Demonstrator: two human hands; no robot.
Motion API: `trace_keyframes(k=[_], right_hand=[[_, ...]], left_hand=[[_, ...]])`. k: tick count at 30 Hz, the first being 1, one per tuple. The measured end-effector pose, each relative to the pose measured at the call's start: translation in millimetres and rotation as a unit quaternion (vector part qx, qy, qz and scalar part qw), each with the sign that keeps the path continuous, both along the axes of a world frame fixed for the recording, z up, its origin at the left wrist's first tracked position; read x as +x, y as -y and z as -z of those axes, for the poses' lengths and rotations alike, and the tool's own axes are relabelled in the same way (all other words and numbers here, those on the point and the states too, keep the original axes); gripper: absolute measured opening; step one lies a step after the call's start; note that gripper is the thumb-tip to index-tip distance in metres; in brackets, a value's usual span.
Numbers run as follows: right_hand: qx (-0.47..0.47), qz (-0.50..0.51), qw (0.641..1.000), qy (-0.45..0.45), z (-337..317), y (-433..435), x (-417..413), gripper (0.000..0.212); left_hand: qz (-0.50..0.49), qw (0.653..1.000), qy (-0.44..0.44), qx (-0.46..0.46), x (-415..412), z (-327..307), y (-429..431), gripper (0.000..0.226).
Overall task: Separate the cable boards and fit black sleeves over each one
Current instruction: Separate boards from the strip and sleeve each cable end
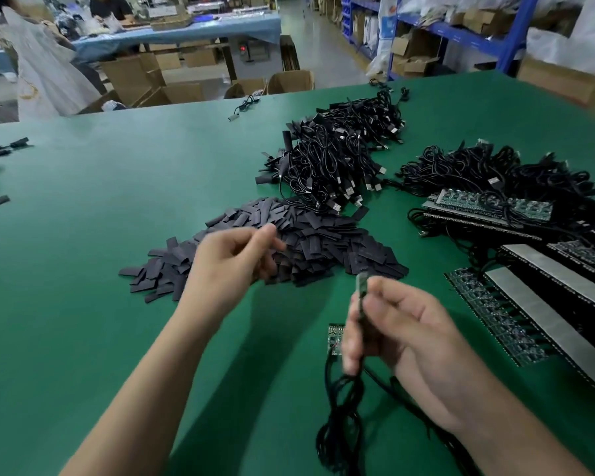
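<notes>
My right hand (pixel 402 331), lower centre-right, pinches a small green cable board (pixel 361 290) upright, its black cable (pixel 340 424) hanging below. My left hand (pixel 234 259) hovers, fingers curled, over the pile of flat black sleeves (pixel 323 249) at mid-frame, just above the board's tip. I cannot tell whether it holds one.

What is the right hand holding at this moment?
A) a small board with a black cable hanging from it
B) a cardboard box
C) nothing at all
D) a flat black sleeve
A: the right hand grips a small board, and its black cable hangs down below the fingers.
</notes>
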State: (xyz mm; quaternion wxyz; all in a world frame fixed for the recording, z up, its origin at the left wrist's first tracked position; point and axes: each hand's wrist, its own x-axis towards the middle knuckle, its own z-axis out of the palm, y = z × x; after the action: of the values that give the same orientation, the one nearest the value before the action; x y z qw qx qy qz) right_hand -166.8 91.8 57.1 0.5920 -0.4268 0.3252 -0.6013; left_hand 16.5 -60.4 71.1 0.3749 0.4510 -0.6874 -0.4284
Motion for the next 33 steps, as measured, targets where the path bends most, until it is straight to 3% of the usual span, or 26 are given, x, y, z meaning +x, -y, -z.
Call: trace_keyframes(k=[3,6,8,11,13,17,22,25,27,29,31,33], right_hand=[[0.006,-0.010,0.992,0.128,-13.2,0.0,-18.8,0.028],[0.009,-0.031,0.986,0.166,-19.6,2.6,-37.4,0.023],[0.046,-0.022,0.992,0.119,-16.4,5.1,-41.6,0.024],[0.106,0.013,0.993,-0.041,-4.4,9.4,-35.8,0.024],[0.121,0.030,0.985,-0.121,2.0,10.9,-28.4,0.021],[0.126,0.052,0.975,-0.174,9.5,13.5,-20.6,0.021],[0.133,0.051,0.969,-0.202,14.3,14.6,-19.5,0.028],[0.135,0.049,0.969,-0.202,15.0,14.3,-18.5,0.027],[0.135,0.052,0.972,-0.187,14.3,14.2,-18.1,0.026],[0.135,0.054,0.974,-0.172,13.2,13.5,-18.2,0.027],[0.133,0.060,0.975,-0.170,12.8,13.1,-17.7,0.026],[0.130,0.062,0.976,-0.164,13.5,12.8,-15.8,0.027]], left_hand=[[-0.046,0.988,0.120,-0.082,-15.5,10.6,45.1,0.022],[-0.035,0.945,0.263,-0.189,-25.8,21.1,83.0,0.035],[-0.014,0.907,0.352,-0.230,-29.9,23.7,100.2,0.037],[0.034,0.867,0.426,-0.256,-31.4,25.7,116.0,0.035],[0.056,0.852,0.441,-0.276,-31.4,23.9,122.0,0.032],[0.071,0.838,0.448,-0.304,-29.9,18.9,130.8,0.020],[0.040,0.866,0.390,-0.310,-25.1,17.2,127.2,0.003],[-0.003,0.922,0.307,-0.236,-23.8,15.9,121.8,0.006],[-0.025,0.967,0.188,-0.171,-22.0,10.8,111.0,0.009],[0.014,0.996,0.057,-0.075,-18.6,3.1,87.7,0.012],[0.119,0.992,-0.030,0.007,-15.2,1.7,52.5,0.012],[0.188,0.979,-0.058,0.045,-12.8,10.7,12.9,0.011]])
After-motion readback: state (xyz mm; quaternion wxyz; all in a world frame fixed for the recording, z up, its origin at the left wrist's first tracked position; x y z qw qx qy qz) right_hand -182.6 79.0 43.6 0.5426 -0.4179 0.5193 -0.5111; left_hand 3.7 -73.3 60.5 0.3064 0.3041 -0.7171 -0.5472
